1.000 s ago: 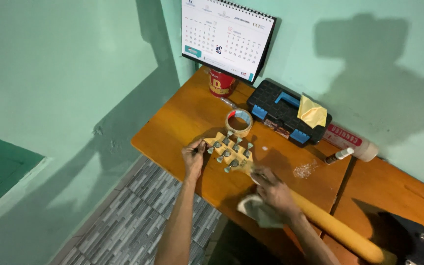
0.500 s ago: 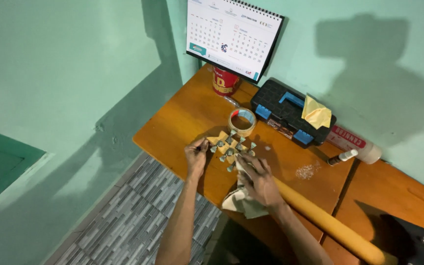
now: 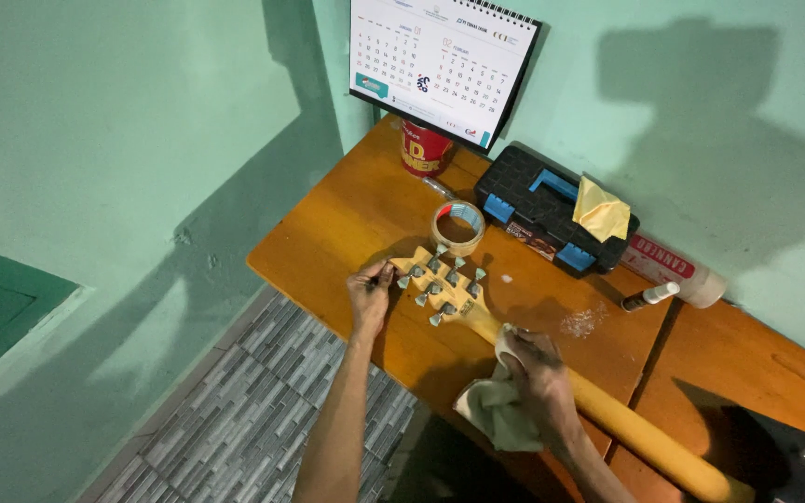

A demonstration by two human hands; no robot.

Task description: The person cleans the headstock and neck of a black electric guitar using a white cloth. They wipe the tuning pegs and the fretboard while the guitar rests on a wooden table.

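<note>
Now the left hand (image 3: 370,296) grips the pale wooden guitar headstock (image 3: 437,279); the right hand (image 3: 538,377), clutching a beige cloth (image 3: 496,416), wipes the near neck, far part undone.

The desk (image 3: 347,224) is orange-brown wood with a smooth, varnished sheen. On it lies a guitar neck (image 3: 626,424) of pale yellow wood, glossy along its length, and its headstock (image 3: 444,284) carries small tuning pegs (image 3: 435,265) of dull grey metal. The right hand (image 3: 538,377) grips a soft, matt, off-white cloth (image 3: 496,414) against the neck. The tape roll (image 3: 458,226) near the far edge looks like shiny brown plastic film. The case (image 3: 542,210) is matt black textured plastic with blue plastic clasps; a matt yellow cloth (image 3: 601,210) lies on it. The can (image 3: 424,149) is glossy red. The calendar (image 3: 440,65) is matt white paper. The floor (image 3: 263,410) shows grey, rough-looking tiles.
</note>
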